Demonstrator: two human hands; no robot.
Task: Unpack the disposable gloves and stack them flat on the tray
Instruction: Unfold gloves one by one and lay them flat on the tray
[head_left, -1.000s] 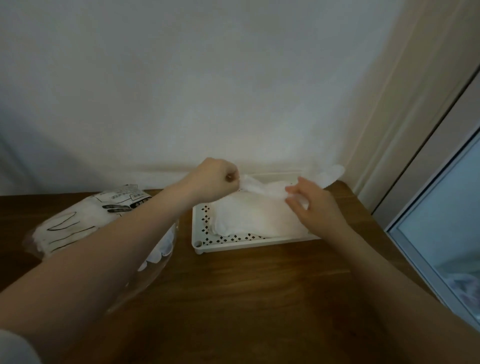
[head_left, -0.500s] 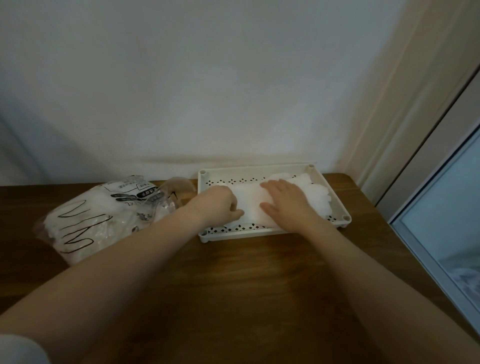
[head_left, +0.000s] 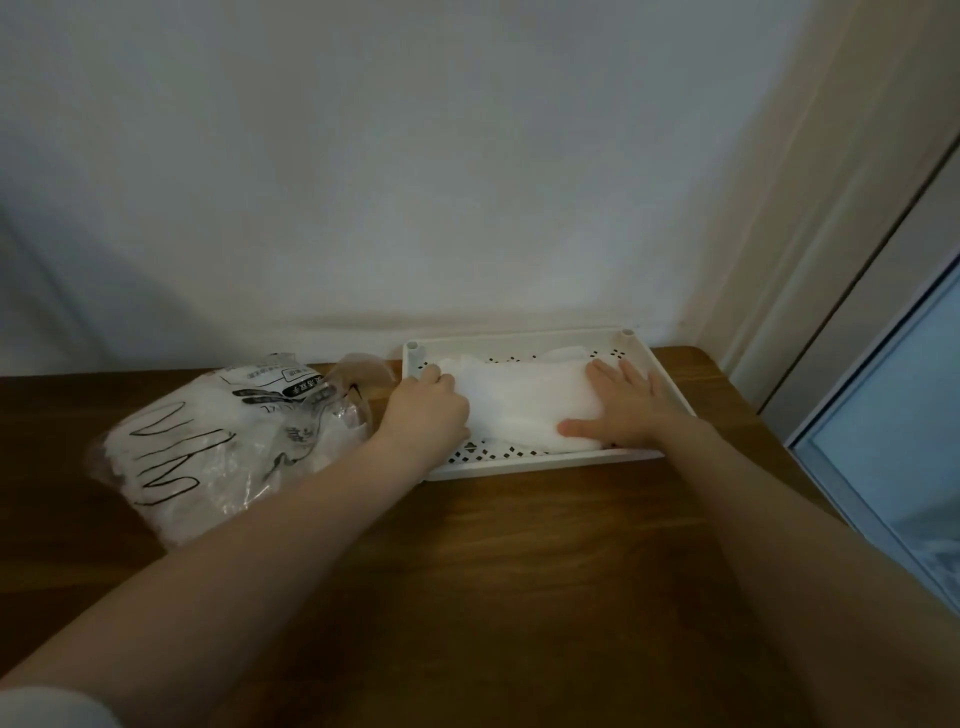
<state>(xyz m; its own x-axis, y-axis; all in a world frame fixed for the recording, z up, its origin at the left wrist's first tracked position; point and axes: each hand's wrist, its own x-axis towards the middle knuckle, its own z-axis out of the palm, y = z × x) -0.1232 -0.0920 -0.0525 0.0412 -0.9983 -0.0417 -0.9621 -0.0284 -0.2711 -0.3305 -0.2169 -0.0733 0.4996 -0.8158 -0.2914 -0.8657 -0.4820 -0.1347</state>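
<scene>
Both hands on the gloves (head_left: 519, 402) in the tray (head_left: 524, 463) at table's (head_left: 467, 597) back right corner. Right hand (head_left: 621, 410) flat, fingers straight, pressing the stack. Left hand (head_left: 426, 410) curled at stack's left end; grasp unclear. Bag (head_left: 208, 441) lies left of tray, toward back edge.

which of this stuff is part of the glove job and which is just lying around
Part of the job: glove stack, tray, glove bag, left hand, right hand.
Just there: wooden table, wall, window.
</scene>
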